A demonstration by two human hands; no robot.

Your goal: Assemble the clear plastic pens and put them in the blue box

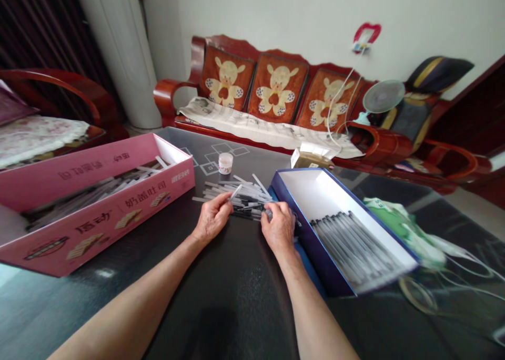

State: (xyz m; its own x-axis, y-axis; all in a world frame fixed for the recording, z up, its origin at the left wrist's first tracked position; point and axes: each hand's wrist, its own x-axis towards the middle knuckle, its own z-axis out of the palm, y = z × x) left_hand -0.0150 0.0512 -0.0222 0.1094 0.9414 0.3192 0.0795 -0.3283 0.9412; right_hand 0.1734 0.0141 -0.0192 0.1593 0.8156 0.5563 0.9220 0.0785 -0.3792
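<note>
My left hand (212, 218) pinches a thin white pen tube (235, 193) at the near edge of a loose pile of slim pens and tubes (244, 194). That pile lies on the dark tabletop. My right hand (279, 227) rests at the pile's right end, its fingertips closed on a pen whose length is mostly hidden under them. Just to its right stands a blue box with a white inside (339, 228), holding a neat row of dark-filled pens (351, 247). To the left, an open pink carton (100, 205) holds many similar tubes.
A small lidded jar (225, 163) stands behind the pile, and a tissue box (311, 156) sits at the table's far edge. Green plastic and white cords (406, 234) lie right of the blue box. A red wooden sofa (272, 97) stands beyond the table.
</note>
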